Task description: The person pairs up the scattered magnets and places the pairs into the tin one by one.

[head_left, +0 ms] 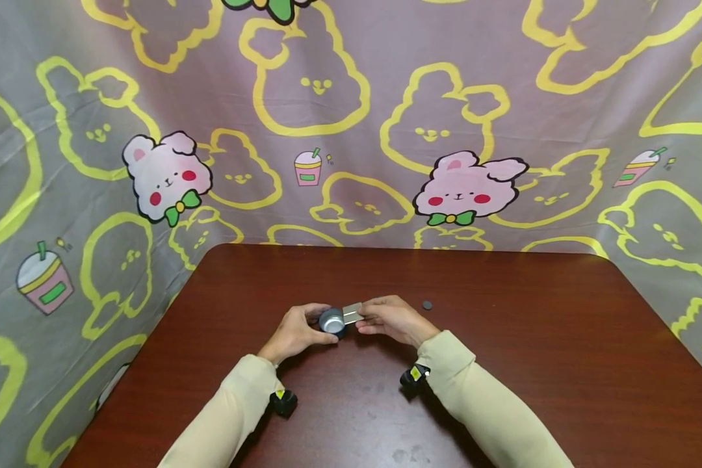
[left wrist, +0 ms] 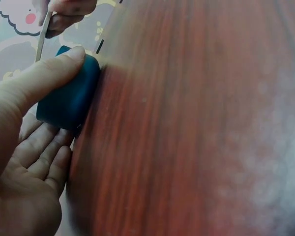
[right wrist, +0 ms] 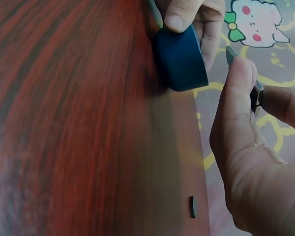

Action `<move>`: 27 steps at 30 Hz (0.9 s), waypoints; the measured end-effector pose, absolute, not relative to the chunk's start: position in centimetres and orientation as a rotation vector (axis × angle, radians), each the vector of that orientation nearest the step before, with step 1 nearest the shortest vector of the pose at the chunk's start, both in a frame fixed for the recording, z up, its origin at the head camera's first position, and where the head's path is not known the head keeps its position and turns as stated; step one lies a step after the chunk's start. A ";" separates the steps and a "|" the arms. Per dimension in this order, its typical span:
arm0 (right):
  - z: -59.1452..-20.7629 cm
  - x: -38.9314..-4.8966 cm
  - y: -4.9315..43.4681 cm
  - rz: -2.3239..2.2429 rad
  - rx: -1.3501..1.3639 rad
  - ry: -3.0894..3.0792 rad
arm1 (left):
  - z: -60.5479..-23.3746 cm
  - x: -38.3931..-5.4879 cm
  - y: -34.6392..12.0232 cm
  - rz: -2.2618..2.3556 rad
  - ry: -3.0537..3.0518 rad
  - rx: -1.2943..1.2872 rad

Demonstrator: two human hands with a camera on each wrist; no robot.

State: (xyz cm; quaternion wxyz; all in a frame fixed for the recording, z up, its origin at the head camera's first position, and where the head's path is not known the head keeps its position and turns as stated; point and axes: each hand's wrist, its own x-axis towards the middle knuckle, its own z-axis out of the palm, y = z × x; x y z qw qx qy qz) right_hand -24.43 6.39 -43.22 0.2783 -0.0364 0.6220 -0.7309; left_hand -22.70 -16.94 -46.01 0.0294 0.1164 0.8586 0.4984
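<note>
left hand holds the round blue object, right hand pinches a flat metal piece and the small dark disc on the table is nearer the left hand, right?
Not quite: the small dark disc on the table is nearer the right hand, as the head view shows. The rest stands.

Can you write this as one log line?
left hand: holds round blue thing | right hand: pinches flat silvery piece | table: small dark disc

No words, brands or numbers can be read. On the cloth around the table, 3 printed cups each carry 1 green label; over the table, 2 black wrist devices each bear 1 yellow patch, any marks too small to read.
</note>
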 end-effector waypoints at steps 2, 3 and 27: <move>-43.3 -24.5 6.1 -1.969 -0.096 1.662 | -46.0 -22.7 -16.9 1.536 2.653 0.364; -43.3 -24.5 5.9 -1.973 -0.097 1.657 | -46.0 -22.7 -16.9 1.536 2.655 0.365; -43.1 -24.7 3.3 -1.911 -0.115 1.684 | -45.6 -22.5 -17.0 1.524 2.633 0.338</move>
